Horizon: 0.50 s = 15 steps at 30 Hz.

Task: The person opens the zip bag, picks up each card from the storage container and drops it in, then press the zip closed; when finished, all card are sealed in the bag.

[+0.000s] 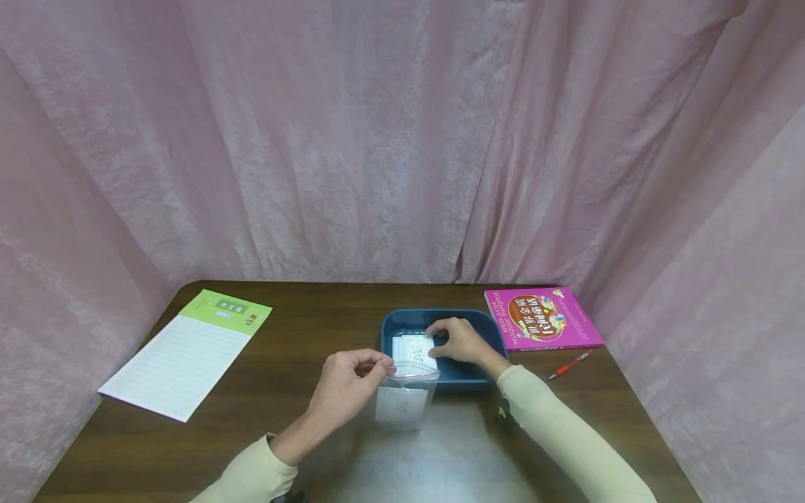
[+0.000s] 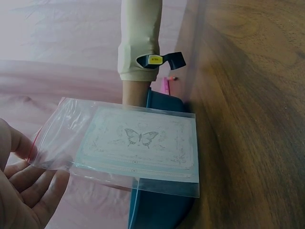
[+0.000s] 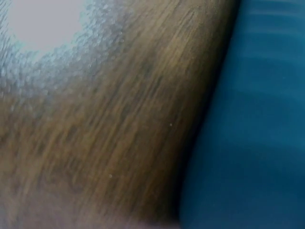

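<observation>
"Which step?"

"Handling cards (image 1: 414, 347) between blue basket (image 1: 459, 312) and zip bag (image 1: 402, 412), I'd guess."

"Hands?"

"Left hand (image 1: 349, 388) pinches the bag, basket's seven o'clock; right hand (image 1: 464, 342) reaches the cards inside, nine o'clock, grip unclear. Next likely calls for a steady bag."

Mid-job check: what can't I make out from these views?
Head: whether the right hand pinches a card; too small to tell.
Head: the near end of that card, behind the mouth of the bag.
Left wrist: the right hand, hidden behind the bag.
Right wrist: the rest of the tray, blurred and cut off by the frame edge.
</observation>
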### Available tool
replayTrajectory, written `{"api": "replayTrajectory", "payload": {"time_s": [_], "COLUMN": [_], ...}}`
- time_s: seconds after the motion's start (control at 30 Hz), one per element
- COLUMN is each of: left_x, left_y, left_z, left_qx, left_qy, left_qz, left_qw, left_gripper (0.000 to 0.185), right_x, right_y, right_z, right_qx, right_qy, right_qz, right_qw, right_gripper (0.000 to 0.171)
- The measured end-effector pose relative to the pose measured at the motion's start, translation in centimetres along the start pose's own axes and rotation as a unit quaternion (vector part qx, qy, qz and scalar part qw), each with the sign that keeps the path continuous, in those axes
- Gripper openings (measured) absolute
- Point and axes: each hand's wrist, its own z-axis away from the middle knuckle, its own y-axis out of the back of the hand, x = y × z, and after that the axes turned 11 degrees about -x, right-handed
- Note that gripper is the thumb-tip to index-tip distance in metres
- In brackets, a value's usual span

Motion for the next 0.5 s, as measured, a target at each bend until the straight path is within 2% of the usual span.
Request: {"api": "replayTrajectory", "payload": {"time_s": [0.27,0.5], "left_x": [0.04,-0.03], "left_y": [0.03,-0.04], "left_z": [0.03,-0.06], "left_qx": [-0.003,-0.001], "left_qy": [0.001,0.002], "left_qz": [-0.002,-0.007], "left_qw": [1.0,1.0], "left_gripper": [0.011,0.01], "right_x": [0.08,-0.07], "right_y": [0.08,0.23], "right_z": [0.02,0.06], "right_qx": [-0.002,0.013], "right_qy": [-0.009,0.0], "right_qz": [-0.003,-0.001], "right_qw": [1.0,1.0], "right_gripper": [0.034,0.03]}}
